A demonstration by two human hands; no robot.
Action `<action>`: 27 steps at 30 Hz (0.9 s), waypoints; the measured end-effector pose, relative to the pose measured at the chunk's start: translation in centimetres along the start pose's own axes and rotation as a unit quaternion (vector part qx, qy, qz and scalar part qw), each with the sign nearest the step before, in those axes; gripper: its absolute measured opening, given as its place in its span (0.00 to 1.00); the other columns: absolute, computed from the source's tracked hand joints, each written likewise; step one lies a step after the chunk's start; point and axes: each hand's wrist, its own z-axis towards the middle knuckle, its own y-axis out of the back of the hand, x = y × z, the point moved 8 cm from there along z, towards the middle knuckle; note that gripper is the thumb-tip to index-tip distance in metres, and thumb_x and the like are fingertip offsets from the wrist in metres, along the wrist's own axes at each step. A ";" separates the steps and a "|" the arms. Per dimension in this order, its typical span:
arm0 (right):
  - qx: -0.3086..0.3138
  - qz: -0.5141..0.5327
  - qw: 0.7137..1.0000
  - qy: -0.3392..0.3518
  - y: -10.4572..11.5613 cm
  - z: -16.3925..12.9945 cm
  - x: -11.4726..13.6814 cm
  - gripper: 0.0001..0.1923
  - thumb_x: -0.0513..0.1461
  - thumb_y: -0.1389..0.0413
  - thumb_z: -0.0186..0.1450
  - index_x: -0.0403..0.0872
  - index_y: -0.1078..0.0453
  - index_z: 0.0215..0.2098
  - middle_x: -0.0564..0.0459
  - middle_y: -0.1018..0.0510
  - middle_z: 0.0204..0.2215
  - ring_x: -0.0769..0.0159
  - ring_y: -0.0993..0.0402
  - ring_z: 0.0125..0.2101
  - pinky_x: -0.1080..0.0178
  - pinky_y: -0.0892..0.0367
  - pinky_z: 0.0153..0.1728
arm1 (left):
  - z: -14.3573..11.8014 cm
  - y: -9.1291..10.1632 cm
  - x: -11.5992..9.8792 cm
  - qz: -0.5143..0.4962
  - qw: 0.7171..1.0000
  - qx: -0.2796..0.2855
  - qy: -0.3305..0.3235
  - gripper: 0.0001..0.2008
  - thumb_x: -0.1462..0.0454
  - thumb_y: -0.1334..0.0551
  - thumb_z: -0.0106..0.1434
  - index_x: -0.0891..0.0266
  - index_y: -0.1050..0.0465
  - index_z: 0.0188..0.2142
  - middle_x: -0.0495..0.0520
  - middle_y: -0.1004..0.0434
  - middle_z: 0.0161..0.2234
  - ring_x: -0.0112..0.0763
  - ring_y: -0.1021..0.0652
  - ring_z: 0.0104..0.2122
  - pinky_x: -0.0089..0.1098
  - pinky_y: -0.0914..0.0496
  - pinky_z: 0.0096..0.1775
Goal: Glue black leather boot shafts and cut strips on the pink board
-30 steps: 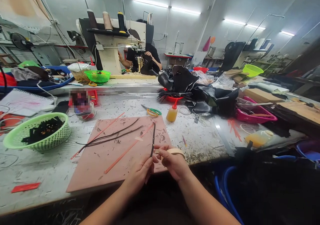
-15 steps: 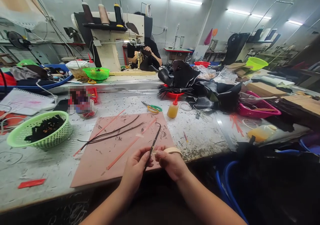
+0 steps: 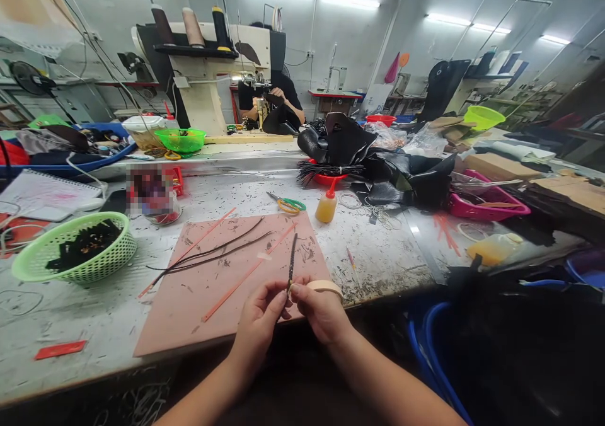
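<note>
Near the front edge of the table, my left hand (image 3: 262,306) is closed on a thin black braided strap (image 3: 292,259), whose free end points up and away from me. My right hand (image 3: 324,312) is closed in a pinch beside it, with fingertips touching the strap. A roll of cream masking tape (image 3: 326,285) sits against the back of my right fingers, and a small pale piece appears at the thumb tip. Several dark cords (image 3: 217,247) and a flat pink-red strip (image 3: 231,289) lie on the brownish-pink board (image 3: 179,325) under my hands.
Past the board lie scissors (image 3: 287,204) and a glue bottle (image 3: 326,207). A green basket (image 3: 108,259) of black pieces stands left, black leather (image 3: 401,174) is heaped at the back right, and a blue-rimmed bin (image 3: 428,331) sits low right. Across the table, a person works at a sewing machine (image 3: 203,92).
The strap has gone from a slant with a curled tip to nearly upright, with less of its length showing. My right fingertips have come in against it.
</note>
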 end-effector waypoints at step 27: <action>0.037 -0.296 0.925 0.233 -1.5 -1.6 4.5 0.08 0.39 0.41 0.52 0.48 0.36 0.20 0.56 0.33 0.23 0.68 0.35 0.26 0.65 0.36 0.29 | -0.2 -0.9 0.5 -0.070 0.992 0.058 0.089 0.15 0.56 0.30 0.43 0.64 0.30 0.23 0.46 0.32 0.18 0.24 0.33 0.20 0.26 0.38 0.26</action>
